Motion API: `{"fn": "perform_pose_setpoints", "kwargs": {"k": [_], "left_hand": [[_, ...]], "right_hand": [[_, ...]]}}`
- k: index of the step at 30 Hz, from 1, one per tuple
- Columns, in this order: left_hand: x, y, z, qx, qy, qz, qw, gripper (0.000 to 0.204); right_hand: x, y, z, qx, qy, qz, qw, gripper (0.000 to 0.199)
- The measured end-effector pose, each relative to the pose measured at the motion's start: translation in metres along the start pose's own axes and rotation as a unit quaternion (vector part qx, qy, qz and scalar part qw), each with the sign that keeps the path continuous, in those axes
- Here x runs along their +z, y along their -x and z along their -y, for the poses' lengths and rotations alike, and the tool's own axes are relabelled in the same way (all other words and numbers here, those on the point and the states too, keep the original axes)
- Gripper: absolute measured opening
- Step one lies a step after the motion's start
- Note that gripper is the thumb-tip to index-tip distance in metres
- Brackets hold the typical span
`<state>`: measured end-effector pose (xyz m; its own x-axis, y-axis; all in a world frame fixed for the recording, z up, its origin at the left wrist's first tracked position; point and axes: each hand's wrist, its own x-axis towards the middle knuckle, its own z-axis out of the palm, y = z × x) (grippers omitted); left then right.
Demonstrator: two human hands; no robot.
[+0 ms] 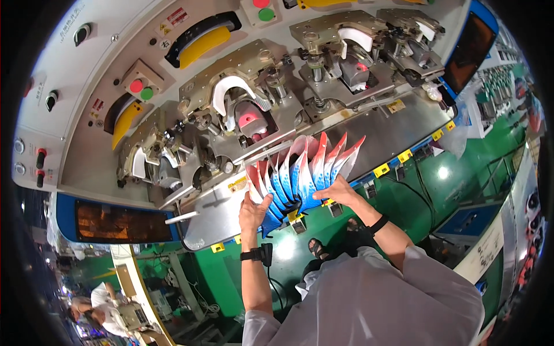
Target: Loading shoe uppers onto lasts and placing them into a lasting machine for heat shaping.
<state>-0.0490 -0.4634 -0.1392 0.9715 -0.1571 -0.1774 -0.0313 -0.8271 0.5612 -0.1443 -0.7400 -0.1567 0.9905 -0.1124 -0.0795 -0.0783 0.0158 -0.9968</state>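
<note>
A fanned row of several shoe uppers (297,181), blue with dots low down and red and white toward their tips, spreads between my two hands above the front ledge of the machine. My left hand (253,212) grips its left end, thumb toward the middle. At the right end, my right hand (340,193) holds on with its thumb over the blue part; its other fingers are partly hidden behind the uppers. Just beyond the row sits a moulding station with a pink-topped form (251,119) and a curved white pad (231,92), apart from both hands.
The metal ledge (389,135) runs along the machine front, with yellow clips (381,170) on its edge. More moulding stations stand either side, one with a dark form (353,70). Red and green buttons (141,86) sit on the panel. A person (104,308) works at the lower left.
</note>
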Motion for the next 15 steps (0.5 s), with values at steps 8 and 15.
{"fn": "perform_pose_setpoints", "kwargs": {"k": [8, 15], "left_hand": [[-0.013, 0.014, -0.002, -0.007, -0.091, -0.103, 0.990, 0.081], [-0.040, 0.028, -0.033, -0.081, -0.262, -0.149, 0.950, 0.045]], "right_hand": [[-0.014, 0.031, 0.006, 0.049, -0.094, -0.200, 0.974, 0.036], [-0.075, 0.106, 0.012, 0.018, -0.238, -0.239, 0.941, 0.060]]}}
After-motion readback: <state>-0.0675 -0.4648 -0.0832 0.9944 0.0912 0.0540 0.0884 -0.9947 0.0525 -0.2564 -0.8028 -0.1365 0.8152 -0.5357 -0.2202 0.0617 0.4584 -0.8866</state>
